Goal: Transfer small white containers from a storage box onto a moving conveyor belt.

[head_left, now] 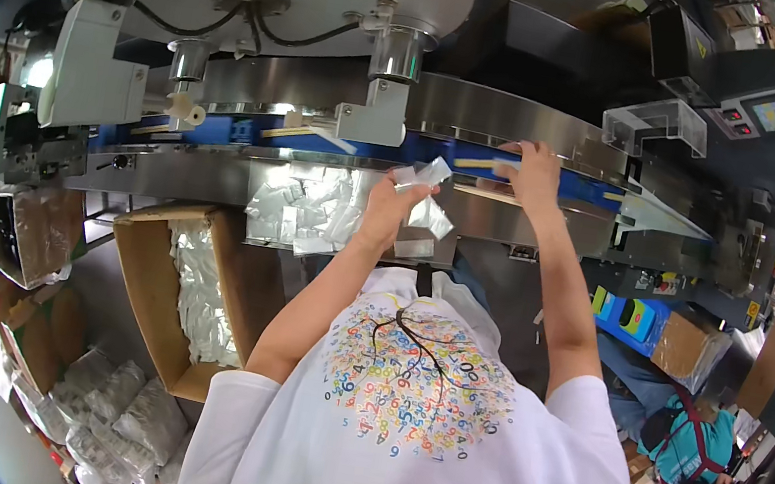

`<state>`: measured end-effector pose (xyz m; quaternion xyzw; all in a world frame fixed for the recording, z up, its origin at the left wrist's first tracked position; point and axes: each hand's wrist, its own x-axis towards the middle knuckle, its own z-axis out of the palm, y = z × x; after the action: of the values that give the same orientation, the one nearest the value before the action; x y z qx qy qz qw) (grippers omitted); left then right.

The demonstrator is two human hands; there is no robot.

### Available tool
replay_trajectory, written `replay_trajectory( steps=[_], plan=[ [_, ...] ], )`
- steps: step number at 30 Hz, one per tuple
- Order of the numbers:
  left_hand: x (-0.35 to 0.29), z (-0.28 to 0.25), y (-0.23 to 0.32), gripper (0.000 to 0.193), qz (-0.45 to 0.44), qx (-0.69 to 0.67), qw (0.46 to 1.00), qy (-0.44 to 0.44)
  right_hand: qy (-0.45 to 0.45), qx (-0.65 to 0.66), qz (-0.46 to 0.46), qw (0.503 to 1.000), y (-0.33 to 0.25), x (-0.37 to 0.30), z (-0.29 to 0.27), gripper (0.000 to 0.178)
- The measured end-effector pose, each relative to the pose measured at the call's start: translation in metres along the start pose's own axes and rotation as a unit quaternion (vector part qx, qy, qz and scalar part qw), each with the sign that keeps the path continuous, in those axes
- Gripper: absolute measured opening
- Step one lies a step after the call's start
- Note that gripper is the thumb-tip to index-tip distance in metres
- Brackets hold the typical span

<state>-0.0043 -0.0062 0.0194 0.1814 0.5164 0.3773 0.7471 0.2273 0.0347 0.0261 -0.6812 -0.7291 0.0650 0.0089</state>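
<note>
My left hand (386, 210) is closed on small clear-and-silver packets (431, 214), held just in front of the conveyor. Over the blue belt (393, 151), my right hand (539, 177) reaches with thumb and fingers apart, close to a pale wooden stick (475, 164) with a whitish piece at its end. Farther left on the belt lies another pale stick (286, 133). A pile of similar flat packets (308, 202) covers a tray left of my left hand. The exact contact of my right fingertips is too small to make out.
Metal rails (488, 107) border the belt. White machine heads (375, 112) hang over it. An open cardboard box (149, 297) with silvery packets stands at the left. A clear plastic guard (660, 128) sits at the far right. Another person (693, 443) is at the lower right.
</note>
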Motion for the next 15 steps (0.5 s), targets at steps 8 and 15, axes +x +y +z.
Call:
replay_trajectory(
  steps=[8,15],
  plan=[
    [-0.008,-0.058,0.009,0.018,0.027,0.053,0.998,0.029,-0.138,0.565,0.190,0.791,-0.087,0.018,0.011,0.018],
    [-0.021,-0.077,0.031,0.020,0.114,-0.033,0.988,0.104,0.205,0.220,-0.015,0.953,-0.126,-0.003,0.014,0.016]
  ],
)
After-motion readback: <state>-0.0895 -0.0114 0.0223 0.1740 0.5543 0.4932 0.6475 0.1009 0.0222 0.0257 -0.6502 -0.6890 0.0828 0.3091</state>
